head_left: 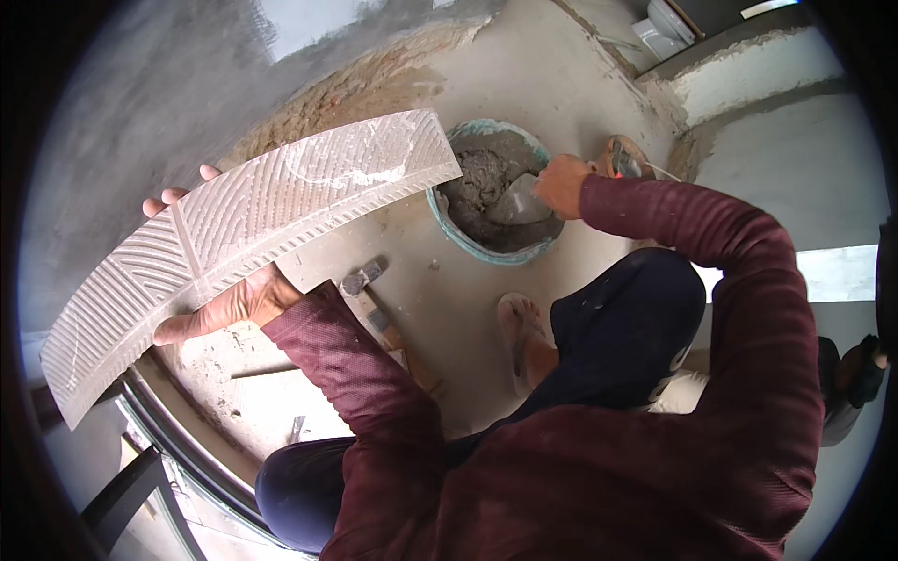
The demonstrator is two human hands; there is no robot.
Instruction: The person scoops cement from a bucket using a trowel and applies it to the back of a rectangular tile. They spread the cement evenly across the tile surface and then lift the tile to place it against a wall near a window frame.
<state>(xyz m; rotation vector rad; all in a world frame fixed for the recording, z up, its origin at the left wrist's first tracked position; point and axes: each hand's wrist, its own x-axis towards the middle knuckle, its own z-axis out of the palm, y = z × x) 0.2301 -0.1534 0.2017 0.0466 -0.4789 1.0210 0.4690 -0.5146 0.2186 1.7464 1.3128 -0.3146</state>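
My left hand (245, 297) holds a long, narrow tile (309, 182) from below, thumb on the near edge and fingertips over the far edge. The tile's ribbed back faces up, with pale smears on it. My right hand (561, 185) is closed around a trowel, its handle hidden by the fingers. The trowel's blade (519, 202) rests in wet grey mortar (479, 178), inside a round bucket with a pale turquoise rim (496, 256). One end of the tile reaches over the bucket's left rim.
A hammer (363, 277) lies on the dusty floor near my left forearm. Beyond my right hand is a small round container (629, 154). Rough, broken plaster (365, 89) edges the left wall. A white toilet (666, 33) stands far right. A curved-looking door frame (187, 421) is lower left.
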